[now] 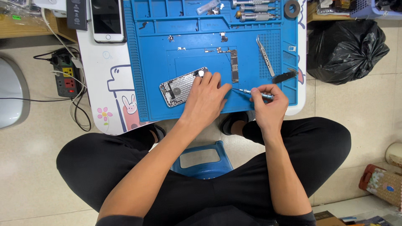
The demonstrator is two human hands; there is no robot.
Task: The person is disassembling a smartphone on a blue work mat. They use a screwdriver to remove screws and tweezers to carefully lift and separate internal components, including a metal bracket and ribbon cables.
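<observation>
An opened silver phone housing (179, 89) lies tilted on the blue work mat (159, 71). My left hand (206, 98) rests over its right end, fingers pressed down on it. My right hand (270, 104) grips a small silver screwdriver (255, 92) whose tip points left towards my left fingertips. A narrow circuit board (234, 67) lies on the mat just above my hands. Metal tweezers (265, 54) lie to the right of the board, and a dark flat part (284, 76) sits beside them.
Several screwdrivers (255, 10) and a tape roll (292, 8) line the mat's far edge. A white phone (107, 19) lies on the small white table (104, 75). A power strip (66, 77) with cables sits on the floor left, a black rubbish bag (347, 46) right, a blue stool (201, 161) below.
</observation>
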